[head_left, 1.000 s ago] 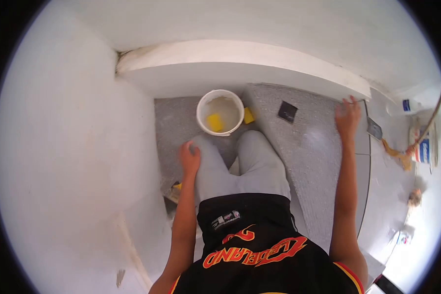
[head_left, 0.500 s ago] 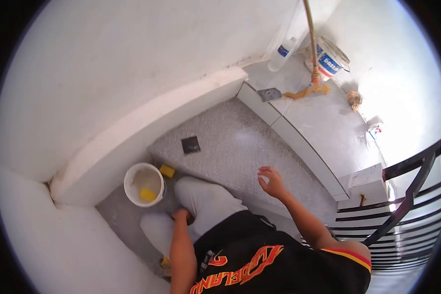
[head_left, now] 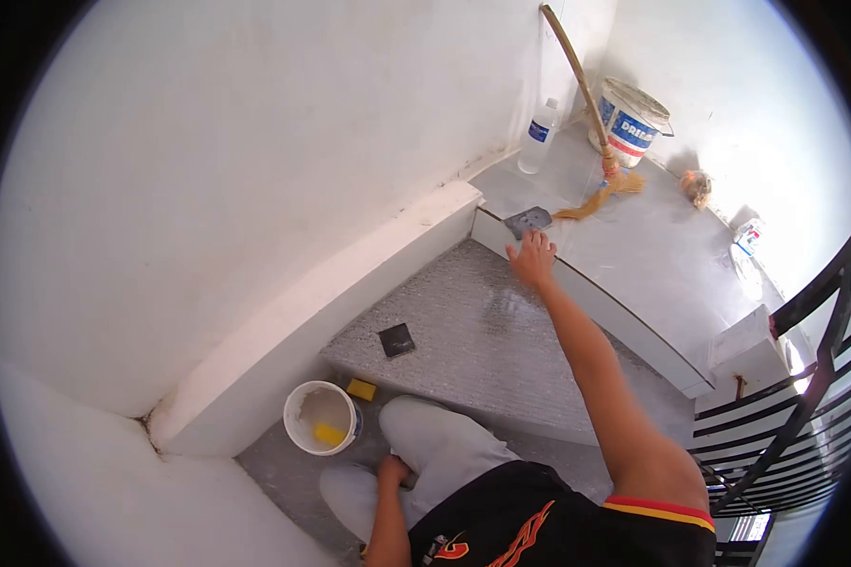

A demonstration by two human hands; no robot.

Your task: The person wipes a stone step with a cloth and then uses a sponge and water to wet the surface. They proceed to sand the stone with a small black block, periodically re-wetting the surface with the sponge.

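Observation:
My right hand (head_left: 536,257) is stretched toward the upper step, its fingers extended and its fingertips right at the near edge of a flat grey rectangular piece (head_left: 529,222) with darker marks. This piece lies at the corner of the step, beside the bristles of a straw broom (head_left: 596,197). My left hand (head_left: 393,469) rests low between my bent legs, its fingers mostly hidden. In front of my knees stands a white bucket (head_left: 295,427) with a yellow sponge (head_left: 329,435) inside. Another yellow sponge (head_left: 361,388) lies beside it.
A black square piece (head_left: 396,340) lies on the textured grey step (head_left: 463,312). On the upper landing stand a water bottle (head_left: 536,142) and a labelled paint bucket (head_left: 631,123). Black metal railing (head_left: 785,406) runs along the right; a white wall (head_left: 284,142) rises on the left.
My right hand has moved forward from over the textured step to the flat grey piece on the upper step. The view has shifted; my left hand stays between my legs.

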